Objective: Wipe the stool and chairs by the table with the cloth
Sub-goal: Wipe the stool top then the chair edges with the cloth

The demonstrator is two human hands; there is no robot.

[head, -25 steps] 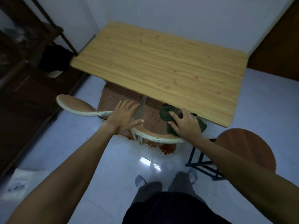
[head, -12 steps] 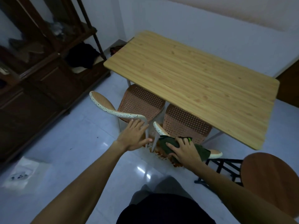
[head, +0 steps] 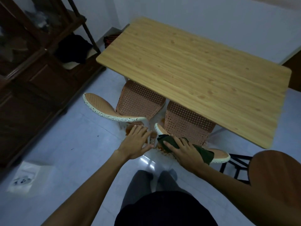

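Note:
Two orange perforated chairs with speckled white-edged backrests are tucked under the light wooden table (head: 195,70). The left chair (head: 138,101) and the right chair (head: 185,126) stand side by side. My right hand (head: 184,152) presses a dark green cloth (head: 203,152) onto the top of the right chair's backrest. My left hand (head: 136,141) rests with fingers spread against the near end of the left chair's backrest, between the two chairs. A round brown wooden stool (head: 276,176) with a black frame stands at the lower right.
A dark wooden cabinet (head: 32,79) lines the left side, with a black bag (head: 73,48) on its ledge. A white plastic bag (head: 24,176) lies on the pale tiled floor at the left. My legs and feet show at the bottom centre.
The view has pulled back and tilted, bringing both chairs and the cabinet into sight. My right hand with the cloth has slid along the right chair's backrest top; my left hand stays on the left chair.

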